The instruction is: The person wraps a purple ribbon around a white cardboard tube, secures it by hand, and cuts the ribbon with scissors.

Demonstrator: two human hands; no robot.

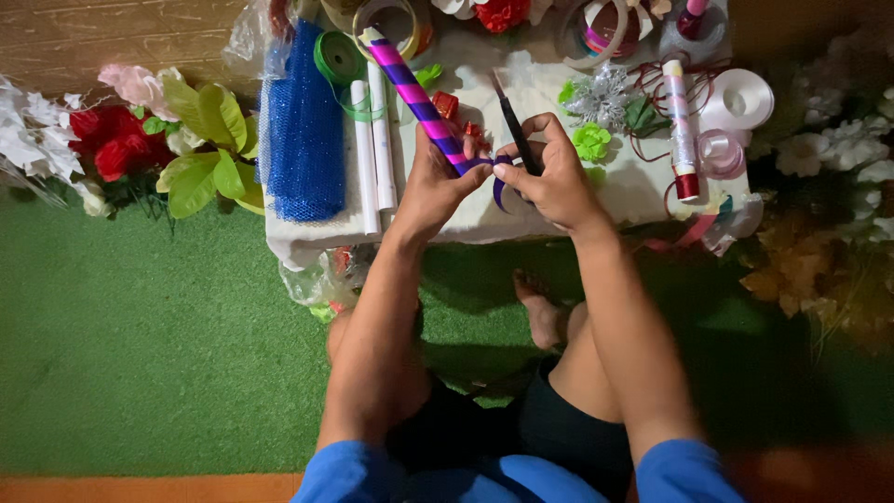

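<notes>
A stick wrapped in pink and purple bands (424, 104) is held at its lower end by the left hand (430, 191), whose fingers are closed around it. The stick lies slanted over the low white worktop (484, 219), with its top end pointing away from the person and to the left. A purple ribbon (499, 177) is seen at the lower end of the stick, between the two hands. It is pinched by the fingers of the right hand (557, 182), which are closed on it. A dark tool with a thin tip (512, 126) is also kept in the right hand and stands out upward from it; what kind of tool it is cannot be told.

Two white rolled sticks (374, 149) are laid just beside the striped stick, on its left. A blue net roll (305, 130) is placed further to the left, and a green ribbon spool (339, 58) is near its top. On the right part of the worktop a silver glitter stick with a red end (682, 126) and a white ribbon spool (740, 98) are found. Red and white artificial flowers with green leaves (140, 140) are laid on the green carpet (140, 345) at the left. The person's bare foot (538, 307) is rested on the carpet under the worktop edge.
</notes>
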